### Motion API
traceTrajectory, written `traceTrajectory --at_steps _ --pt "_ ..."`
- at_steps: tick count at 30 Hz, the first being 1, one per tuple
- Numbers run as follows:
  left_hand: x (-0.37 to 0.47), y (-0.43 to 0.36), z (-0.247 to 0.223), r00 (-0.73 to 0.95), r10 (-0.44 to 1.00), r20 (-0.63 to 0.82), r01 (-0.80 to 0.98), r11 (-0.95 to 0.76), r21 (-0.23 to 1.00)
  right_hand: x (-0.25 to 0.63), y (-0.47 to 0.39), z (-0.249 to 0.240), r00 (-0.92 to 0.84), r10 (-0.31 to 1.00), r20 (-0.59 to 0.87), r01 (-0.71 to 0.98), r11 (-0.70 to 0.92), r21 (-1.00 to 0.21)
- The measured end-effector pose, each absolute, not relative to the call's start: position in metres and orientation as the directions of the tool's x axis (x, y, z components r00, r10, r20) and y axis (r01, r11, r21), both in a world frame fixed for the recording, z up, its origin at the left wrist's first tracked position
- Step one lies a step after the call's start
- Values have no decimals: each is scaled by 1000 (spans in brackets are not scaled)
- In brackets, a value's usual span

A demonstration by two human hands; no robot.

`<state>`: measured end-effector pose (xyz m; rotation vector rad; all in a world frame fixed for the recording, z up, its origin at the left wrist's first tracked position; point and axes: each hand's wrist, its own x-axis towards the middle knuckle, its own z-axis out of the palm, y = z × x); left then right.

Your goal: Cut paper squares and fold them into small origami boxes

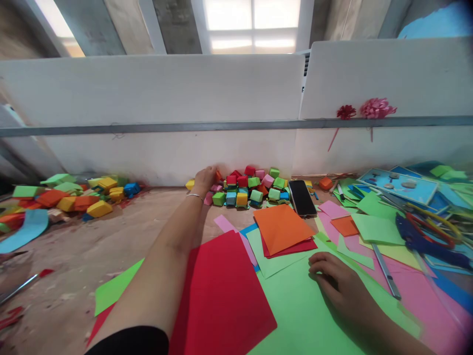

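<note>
1. On the near part of the bench (66, 281), a large red paper sheet (225, 296) is laid over the edge of a large light green paper sheet (291, 315).
2. Above the green sheet, the right hand (338, 281) is held with its grip loosely curled, thumb and fingers slightly parted.
3. Farther out, a square orange paper sheet (283, 229) is stacked askew on others.
4. Beyond it, small multicoloured folded-paper cubes (242, 198) are heaped beside a black-screened smartphone (302, 198).
5. At the heap's left end, the left hand (205, 181) is placed; its fingertips are hidden, so whether anything is pinched cannot be told.
</note>
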<state>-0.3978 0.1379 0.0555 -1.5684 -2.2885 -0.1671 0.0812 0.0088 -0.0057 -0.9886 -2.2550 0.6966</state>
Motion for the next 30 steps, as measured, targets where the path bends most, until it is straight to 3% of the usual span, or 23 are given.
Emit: traceTrajectory --at_steps 15,24,27,30 --pt "-399 129 58 -282 899 334 949 313 -40 83 10 -9 -583 757 294 457 605 -652" --pt "-381 101 79 -408 804 433 913 376 161 81 9 -9 -600 738 309 469 637 -612" --pt "-358 84 100 -454 758 468 890 357 285 78 8 -2 -638 701 320 490 689 -534" --pt "-325 59 132 -457 762 459 870 274 410 72 -5 23 -731 635 251 569 769 -291"
